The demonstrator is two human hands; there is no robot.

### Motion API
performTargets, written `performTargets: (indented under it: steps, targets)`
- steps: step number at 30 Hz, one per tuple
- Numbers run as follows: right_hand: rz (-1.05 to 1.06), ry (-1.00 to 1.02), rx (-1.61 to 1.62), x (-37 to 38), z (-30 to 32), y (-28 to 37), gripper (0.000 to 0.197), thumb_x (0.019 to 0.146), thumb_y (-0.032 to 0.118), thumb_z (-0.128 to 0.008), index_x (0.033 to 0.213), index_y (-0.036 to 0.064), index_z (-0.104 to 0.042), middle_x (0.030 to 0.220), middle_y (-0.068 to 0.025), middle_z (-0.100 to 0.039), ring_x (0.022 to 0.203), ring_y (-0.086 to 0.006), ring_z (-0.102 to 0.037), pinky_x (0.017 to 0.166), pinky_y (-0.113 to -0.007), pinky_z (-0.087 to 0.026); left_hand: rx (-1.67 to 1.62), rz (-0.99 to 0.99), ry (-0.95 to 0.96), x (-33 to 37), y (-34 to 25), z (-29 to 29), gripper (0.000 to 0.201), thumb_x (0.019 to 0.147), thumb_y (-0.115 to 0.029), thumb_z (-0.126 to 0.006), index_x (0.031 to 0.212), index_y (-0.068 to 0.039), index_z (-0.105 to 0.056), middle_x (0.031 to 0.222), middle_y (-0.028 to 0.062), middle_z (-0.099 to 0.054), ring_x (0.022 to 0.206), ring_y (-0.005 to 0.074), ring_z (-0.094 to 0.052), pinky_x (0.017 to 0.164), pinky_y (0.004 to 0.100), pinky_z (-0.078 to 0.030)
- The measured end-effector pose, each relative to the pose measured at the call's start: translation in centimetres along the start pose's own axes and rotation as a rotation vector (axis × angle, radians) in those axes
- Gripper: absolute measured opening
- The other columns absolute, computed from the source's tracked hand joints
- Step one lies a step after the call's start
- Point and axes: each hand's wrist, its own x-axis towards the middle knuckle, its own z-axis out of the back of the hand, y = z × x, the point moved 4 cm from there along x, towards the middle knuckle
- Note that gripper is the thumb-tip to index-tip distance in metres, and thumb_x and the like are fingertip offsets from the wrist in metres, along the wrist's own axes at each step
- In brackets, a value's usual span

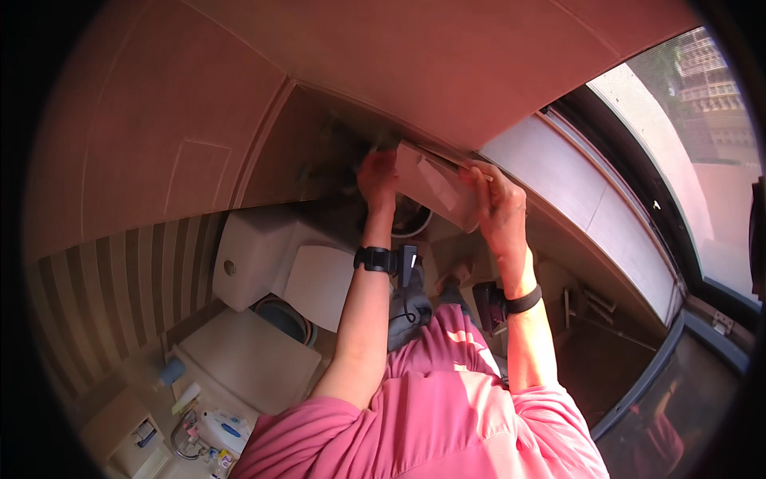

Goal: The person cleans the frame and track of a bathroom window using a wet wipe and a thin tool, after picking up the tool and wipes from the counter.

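Observation:
Both my hands are raised in front of me at a pale, flat, rectangular panel (437, 185), whose exact kind I cannot make out. My left hand (378, 179) is closed at its left edge, the fingers partly in shadow. On the other side, my right hand (500, 206) pinches the right end, thumb and fingers pressed together by a thin, light rim. The panel is tilted, with bright sunlit patches across it. Its far edge lies close to a large pinkish tiled surface (383, 56). Black bands circle both my wrists.
Below left stand a white toilet (319, 279) and a pale cistern-like box (247, 255). A round basin rim (412, 223) shows under the panel. To the right is a dark-framed window (678, 144) above a light ledge (574, 184). Bottles and small items (219, 431) sit lower left.

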Motion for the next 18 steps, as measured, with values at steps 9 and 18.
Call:
performTargets:
  steps: [9, 18]
  targets:
    - [0.200, 0.000, 0.028, -1.9, -2.2, 1.6, 0.010, 0.085, 0.003, -0.054, 0.094, 0.0021, -0.058, 0.081, -0.0152, -0.062, 0.077, -0.0323, -0.062, 0.066, -0.031, -0.048, 0.446, -0.123, -0.036, 1.7, 2.5, 1.1, 0.027, 0.075, -0.008, -0.067, 0.100, 0.001, -0.065, 0.088, 0.0044, -0.064, 0.079, 0.0107, -0.057, 0.072, 0.0256, -0.044]
    - [-0.104, -0.132, 0.005, -2.7, 3.2, -1.0, 0.013, 0.089, 0.009, -0.051, 0.094, 0.0005, -0.059, 0.074, -0.0142, -0.064, 0.071, -0.0215, -0.065, 0.063, -0.028, -0.049, 0.126, -0.053, 0.002, 2.7, 4.0, 2.4, 0.033, 0.074, -0.006, -0.069, 0.105, 0.004, -0.062, 0.096, 0.0072, -0.063, 0.082, 0.0143, -0.058, 0.074, 0.0276, -0.046]
